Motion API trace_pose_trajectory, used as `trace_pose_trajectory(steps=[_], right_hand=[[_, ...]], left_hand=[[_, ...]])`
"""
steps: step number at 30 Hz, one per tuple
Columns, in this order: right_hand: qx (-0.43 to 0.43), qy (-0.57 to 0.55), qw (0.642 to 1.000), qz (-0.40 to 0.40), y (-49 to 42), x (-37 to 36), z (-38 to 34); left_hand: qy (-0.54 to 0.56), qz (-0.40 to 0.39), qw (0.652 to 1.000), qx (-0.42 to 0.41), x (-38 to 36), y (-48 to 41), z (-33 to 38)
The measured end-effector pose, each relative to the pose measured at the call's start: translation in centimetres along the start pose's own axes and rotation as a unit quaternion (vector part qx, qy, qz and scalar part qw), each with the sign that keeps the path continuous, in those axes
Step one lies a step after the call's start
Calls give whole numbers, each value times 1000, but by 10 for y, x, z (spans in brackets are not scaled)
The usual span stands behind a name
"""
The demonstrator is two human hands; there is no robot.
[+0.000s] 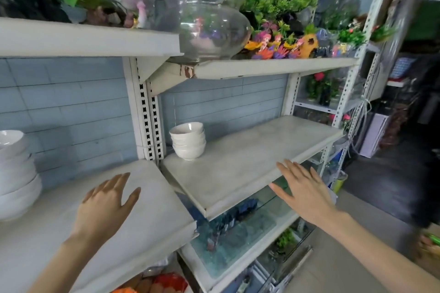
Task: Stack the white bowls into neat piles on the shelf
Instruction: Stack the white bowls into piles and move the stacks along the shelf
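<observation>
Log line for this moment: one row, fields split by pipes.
hands: left hand open, right hand open, both empty | small bowl stack on right shelf | large bowl stack on left shelf

Pale shelf (250, 164) carries stacked white bowls (188, 141)

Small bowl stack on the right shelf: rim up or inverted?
Rim up. The small bowl stack shows an open inside on top; its foot rests on the shelf.
</observation>
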State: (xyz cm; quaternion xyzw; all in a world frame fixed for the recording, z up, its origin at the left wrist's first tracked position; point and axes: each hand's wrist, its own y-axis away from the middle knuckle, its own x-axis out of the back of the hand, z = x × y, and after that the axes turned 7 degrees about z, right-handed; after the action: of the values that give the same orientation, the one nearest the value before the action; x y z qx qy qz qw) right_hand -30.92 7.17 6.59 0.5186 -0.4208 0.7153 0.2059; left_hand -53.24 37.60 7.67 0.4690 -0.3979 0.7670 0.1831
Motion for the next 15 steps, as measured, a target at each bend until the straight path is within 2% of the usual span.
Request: trace_pose_trajectory(steps=[5, 12, 15], right_hand=[[-4, -26, 999, -38, -61, -35, 23], [-6, -44, 998, -40, -130, -75, 54], [5, -65, 997, -38, -157, -97, 66]], left_hand=[[1, -25, 1000, 0, -52, -56, 17], [-23, -53, 998, 5, -109, -115, 34], [-15, -40, 999, 18, -122, -128, 51]])
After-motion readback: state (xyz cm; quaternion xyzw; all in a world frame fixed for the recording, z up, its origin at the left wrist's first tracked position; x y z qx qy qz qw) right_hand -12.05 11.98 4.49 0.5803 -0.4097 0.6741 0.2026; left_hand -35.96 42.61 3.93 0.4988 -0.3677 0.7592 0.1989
